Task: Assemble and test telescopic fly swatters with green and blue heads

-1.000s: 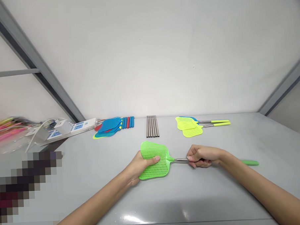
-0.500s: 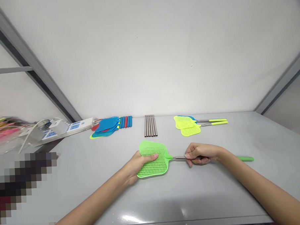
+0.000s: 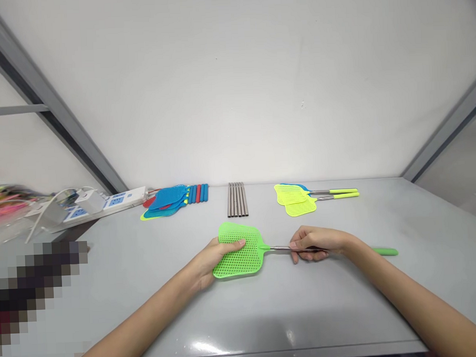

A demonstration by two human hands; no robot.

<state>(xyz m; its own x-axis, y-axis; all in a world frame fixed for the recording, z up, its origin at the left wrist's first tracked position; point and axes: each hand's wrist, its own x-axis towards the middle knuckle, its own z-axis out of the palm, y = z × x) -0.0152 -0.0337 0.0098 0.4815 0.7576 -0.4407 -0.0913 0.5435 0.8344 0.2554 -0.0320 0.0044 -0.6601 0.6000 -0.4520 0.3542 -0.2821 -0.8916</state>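
Observation:
A green fly swatter [image 3: 245,262] lies across the middle of the view, its mesh head to the left and its green handle [image 3: 385,251] to the right. My left hand [image 3: 212,261] grips the head's left edge, thumb on top of the mesh and fingers beneath. Around the thin metal rod [image 3: 279,248] my right hand [image 3: 314,242] is closed in a pinch. My right wrist and forearm hide part of the swatter between rod and handle.
Several metal rods [image 3: 237,200] stand in a row at the back. To their left are stacked blue swatter heads [image 3: 168,197] and blue and red handles [image 3: 198,193]. Yellow-handled swatters [image 3: 300,204] lie at the back right. A power strip [image 3: 123,200] with plugs sits at far left.
Both hands and the green fly swatter appear slightly further left, though the whole view has shifted a little too. Each hand keeps its hold.

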